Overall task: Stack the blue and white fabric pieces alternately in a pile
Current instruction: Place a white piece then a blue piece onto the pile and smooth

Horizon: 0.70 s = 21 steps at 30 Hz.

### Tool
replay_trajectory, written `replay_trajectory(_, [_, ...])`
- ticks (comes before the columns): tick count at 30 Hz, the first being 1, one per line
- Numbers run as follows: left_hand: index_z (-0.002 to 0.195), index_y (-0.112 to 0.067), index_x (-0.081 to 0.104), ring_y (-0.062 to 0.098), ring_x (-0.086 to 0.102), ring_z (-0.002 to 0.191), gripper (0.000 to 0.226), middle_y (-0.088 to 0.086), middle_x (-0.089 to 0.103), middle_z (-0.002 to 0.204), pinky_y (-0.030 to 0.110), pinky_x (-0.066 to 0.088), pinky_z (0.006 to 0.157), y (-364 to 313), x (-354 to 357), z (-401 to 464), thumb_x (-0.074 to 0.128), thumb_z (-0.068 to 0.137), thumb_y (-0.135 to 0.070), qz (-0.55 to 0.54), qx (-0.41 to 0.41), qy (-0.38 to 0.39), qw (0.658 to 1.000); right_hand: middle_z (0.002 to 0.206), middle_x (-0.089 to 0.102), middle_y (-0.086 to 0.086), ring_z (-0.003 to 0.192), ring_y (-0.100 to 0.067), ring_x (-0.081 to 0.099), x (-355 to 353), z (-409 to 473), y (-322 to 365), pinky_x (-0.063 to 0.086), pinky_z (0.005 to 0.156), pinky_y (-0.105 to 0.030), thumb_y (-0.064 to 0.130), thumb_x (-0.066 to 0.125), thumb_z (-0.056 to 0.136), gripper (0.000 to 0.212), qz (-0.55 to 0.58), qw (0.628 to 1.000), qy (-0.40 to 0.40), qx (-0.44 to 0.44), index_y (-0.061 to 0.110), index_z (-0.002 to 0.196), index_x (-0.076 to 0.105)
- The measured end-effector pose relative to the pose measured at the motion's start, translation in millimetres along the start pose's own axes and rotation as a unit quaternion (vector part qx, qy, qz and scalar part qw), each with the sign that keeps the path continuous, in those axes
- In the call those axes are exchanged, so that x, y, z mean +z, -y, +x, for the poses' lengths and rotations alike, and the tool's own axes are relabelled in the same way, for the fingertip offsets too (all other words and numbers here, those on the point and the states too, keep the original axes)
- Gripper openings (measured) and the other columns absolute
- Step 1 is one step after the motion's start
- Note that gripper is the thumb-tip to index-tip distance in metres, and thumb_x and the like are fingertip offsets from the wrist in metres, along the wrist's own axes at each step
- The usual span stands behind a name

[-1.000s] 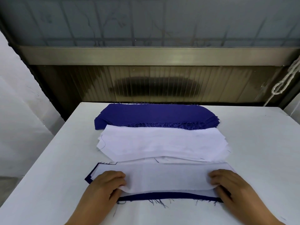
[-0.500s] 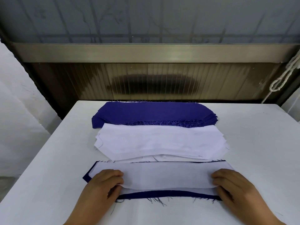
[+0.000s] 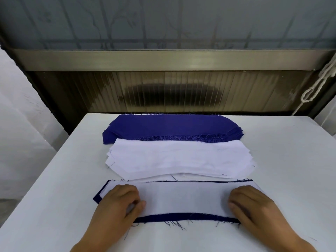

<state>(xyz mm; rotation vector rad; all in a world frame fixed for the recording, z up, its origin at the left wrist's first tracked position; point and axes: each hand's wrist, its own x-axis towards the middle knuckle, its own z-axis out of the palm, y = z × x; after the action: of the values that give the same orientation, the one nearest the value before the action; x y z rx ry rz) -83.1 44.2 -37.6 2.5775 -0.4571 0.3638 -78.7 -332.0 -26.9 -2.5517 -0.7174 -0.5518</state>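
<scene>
I see a white desk (image 3: 54, 206) carrying three groups of fabric, arranged from far to near.

1. Far position: a stack of blue pieces (image 3: 171, 127), with frayed threads along its near edge.
2. Middle position: a stack of white pieces (image 3: 180, 159), fanned slightly at both ends. Its far edge overlaps the near edge of the blue stack.
3. Near position: the working pile. A single white piece (image 3: 183, 197) lies flat on top of a blue piece (image 3: 187, 218). The blue piece shows as a narrow border along the near edge, at the left corner and as a thin line along the far edge. Loose blue threads hang from its near edge onto the desk.

Left hand (image 3: 116, 206): it rests on the left end of the white piece. The fingers are bent, with the thumb tip meeting the fingertips on the fabric. The grip appears to pinch the white piece, though the contact is partly hidden by the hand itself.

Right hand (image 3: 252, 206): it rests on the right end of the white piece, fingers extended and lying flat, pressing the fabric down. The grip is open; nothing is enclosed.

Both hands sit at about the same depth, well apart, with the middle of the white piece exposed between them.

Beyond the desk I see a ribbed metal panel (image 3: 172, 91) and, at the far right, a knotted white rope (image 3: 316, 88) hanging down.
</scene>
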Motion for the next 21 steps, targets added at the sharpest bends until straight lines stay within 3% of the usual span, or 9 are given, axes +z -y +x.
replay_trajectory(3, [0.068, -0.026, 0.058, 0.000, 0.048, 0.072, 0.020, -0.022, 0.047, 0.077, 0.019, 0.042, 0.062, -5, 2, 9, 0.070, 0.084, -0.028, 0.016, -0.010, 0.016, 1.000, 0.090, 0.062, 0.011, 0.080, -0.008, 0.058, 10, 10, 6, 0.043, 0.073, -0.017, 0.019, 0.062, 0.088, 0.008, -0.009, 0.999, 0.026, 0.032, 0.019, 0.084, 0.069])
replay_trajectory(6, [0.071, -0.028, 0.058, 0.000, 0.048, 0.075, 0.024, -0.022, 0.048, 0.079, 0.020, 0.044, 0.065, -3, 3, 7, 0.078, 0.079, -0.019, 0.004, -0.028, 0.037, 0.999, 0.091, 0.059, 0.012, 0.079, -0.010, 0.058, 12, 8, 6, 0.043, 0.071, -0.022, 0.013, 0.072, 0.081, 0.010, 0.005, 0.995, 0.066, 0.069, 0.021, 0.085, 0.067])
replay_trajectory(10, [0.075, -0.029, 0.058, 0.001, 0.050, 0.079, 0.012, -0.023, 0.050, 0.085, 0.021, 0.044, 0.069, 3, 3, -3, 0.061, 0.085, -0.035, -0.002, -0.007, 0.034, 0.999, 0.090, 0.061, 0.013, 0.075, -0.010, 0.059, 5, -3, -2, 0.043, 0.067, -0.020, 0.020, 0.067, 0.075, 0.009, -0.014, 0.994, 0.053, 0.090, 0.023, 0.083, 0.070])
replay_trajectory(12, [0.073, -0.029, 0.059, 0.001, 0.050, 0.077, 0.017, -0.023, 0.051, 0.084, 0.021, 0.042, 0.069, 6, 0, -5, 0.055, 0.083, -0.041, 0.013, -0.010, 0.024, 1.000, 0.084, 0.060, 0.013, 0.068, -0.013, 0.059, 1, -5, -5, 0.042, 0.062, -0.023, 0.017, 0.067, 0.073, 0.007, -0.032, 0.992, 0.043, 0.112, 0.022, 0.078, 0.068])
replay_trajectory(14, [0.070, -0.028, 0.059, 0.002, 0.049, 0.072, 0.021, -0.022, 0.051, 0.078, 0.021, 0.043, 0.064, 10, -5, -1, 0.052, 0.084, -0.042, 0.030, -0.032, 0.011, 0.999, 0.075, 0.057, 0.011, 0.060, -0.015, 0.055, -4, -3, -8, 0.042, 0.054, -0.025, 0.011, 0.072, 0.072, 0.012, -0.060, 0.986, 0.041, 0.149, 0.021, 0.071, 0.065])
replay_trajectory(16, [0.066, -0.026, 0.057, 0.004, 0.048, 0.066, 0.021, -0.020, 0.050, 0.071, 0.024, 0.045, 0.055, 12, -10, 10, 0.061, 0.085, -0.035, 0.059, -0.061, -0.007, 0.996, 0.069, 0.055, 0.009, 0.054, -0.015, 0.050, -6, 5, -11, 0.043, 0.046, -0.028, 0.004, 0.080, 0.069, 0.023, -0.072, 0.979, 0.046, 0.183, 0.019, 0.066, 0.062])
replay_trajectory(18, [0.069, -0.024, 0.059, 0.005, 0.049, 0.067, 0.019, -0.019, 0.053, 0.073, 0.022, 0.045, 0.053, 8, -11, 28, 0.072, 0.083, -0.023, 0.072, -0.072, -0.036, 0.994, 0.072, 0.056, 0.010, 0.057, -0.013, 0.052, -8, 19, -13, 0.046, 0.048, -0.028, 0.007, 0.080, 0.073, 0.022, -0.056, 0.979, 0.043, 0.192, 0.021, 0.070, 0.064])
replay_trajectory(21, [0.086, -0.022, 0.068, 0.005, 0.055, 0.081, 0.005, -0.013, 0.064, 0.091, 0.019, 0.045, 0.066, -1, -8, 65, 0.064, 0.088, -0.022, 0.069, -0.036, -0.106, 0.991, 0.088, 0.060, 0.014, 0.071, -0.006, 0.055, -1, 52, -18, 0.042, 0.061, -0.015, 0.015, 0.072, 0.084, 0.008, -0.025, 0.985, -0.011, 0.171, 0.022, 0.087, 0.068])
